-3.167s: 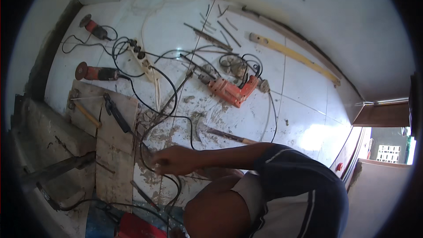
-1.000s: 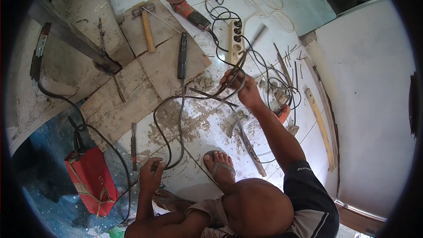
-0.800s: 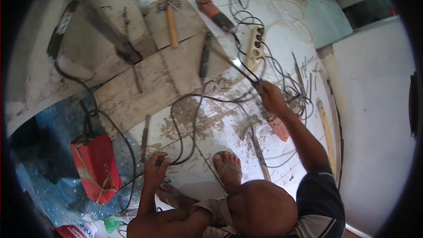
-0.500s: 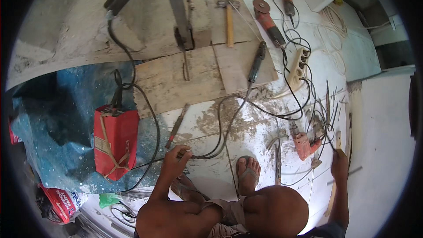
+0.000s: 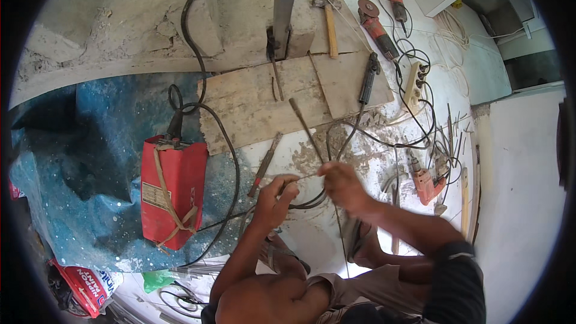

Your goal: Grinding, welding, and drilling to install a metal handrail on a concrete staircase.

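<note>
My right hand (image 5: 345, 187), blurred by motion, is closed around a long thin rod. The rod's thicker dark grey end (image 5: 305, 125) points up and left over the boards, and a thinner length runs down past my feet. My left hand (image 5: 276, 202) pinches the end of a thin, pale short piece (image 5: 309, 176) that spans to my right fingers; its kind cannot be made out. Just left of my left hand, a chisel-like tool (image 5: 264, 167) lies on the floor. Black cables (image 5: 309, 205) run behind my hands. An electrode holder (image 5: 367, 84) rests on the boards.
A red welding machine (image 5: 159, 171) stands on a blue sheet (image 5: 108, 204) at left. Beyond lie a hammer (image 5: 331, 30), two angle grinders (image 5: 378, 33) and a power strip (image 5: 413, 90). A drill (image 5: 425, 186) lies at right. An upright metal post (image 5: 284, 0) stands behind the boards (image 5: 252, 105).
My right hand has come from the far right, by the drill and loose rods, to beside my left hand, bringing the rod. The view has shifted slightly.
</note>
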Tool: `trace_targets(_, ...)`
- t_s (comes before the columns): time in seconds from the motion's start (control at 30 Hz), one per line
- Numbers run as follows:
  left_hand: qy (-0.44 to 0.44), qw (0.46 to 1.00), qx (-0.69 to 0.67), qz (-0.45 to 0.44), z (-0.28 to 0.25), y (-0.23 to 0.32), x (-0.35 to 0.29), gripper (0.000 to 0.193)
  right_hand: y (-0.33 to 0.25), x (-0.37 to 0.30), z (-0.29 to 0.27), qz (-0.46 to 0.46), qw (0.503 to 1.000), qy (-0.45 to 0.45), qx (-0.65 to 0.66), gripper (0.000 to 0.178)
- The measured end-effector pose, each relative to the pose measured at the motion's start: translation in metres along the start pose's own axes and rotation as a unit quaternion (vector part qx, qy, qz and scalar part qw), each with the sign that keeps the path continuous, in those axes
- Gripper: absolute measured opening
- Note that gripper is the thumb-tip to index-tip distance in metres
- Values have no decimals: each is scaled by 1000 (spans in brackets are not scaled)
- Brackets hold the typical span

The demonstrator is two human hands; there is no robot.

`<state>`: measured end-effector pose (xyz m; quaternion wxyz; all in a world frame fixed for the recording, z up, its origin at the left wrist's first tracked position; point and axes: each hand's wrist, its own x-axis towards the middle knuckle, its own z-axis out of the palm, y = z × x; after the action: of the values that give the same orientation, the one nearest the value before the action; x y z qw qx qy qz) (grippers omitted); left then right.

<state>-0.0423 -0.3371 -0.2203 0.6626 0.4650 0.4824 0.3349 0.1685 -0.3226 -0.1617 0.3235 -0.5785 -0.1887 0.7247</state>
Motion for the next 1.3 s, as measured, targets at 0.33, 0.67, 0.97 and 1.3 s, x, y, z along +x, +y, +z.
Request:
trace_targets(0.33,18,992,-121,-42,-47,-42,-71,47,96,79,62,-74,991,109,36,27)
trace_targets(0.67,-55,995,0,-85,-31,-35,-67,64,104,85,57,-124,985,121,-11,28)
trace_targets(0.97,-83,992,-88,-23,-30,-37,-64,60,87,98,54,-85,992,88,29,29)
trace_targets(1.3,102,991,-64,-57,-32,-42,-71,27,94,100,87,-8,981,54,186,27)
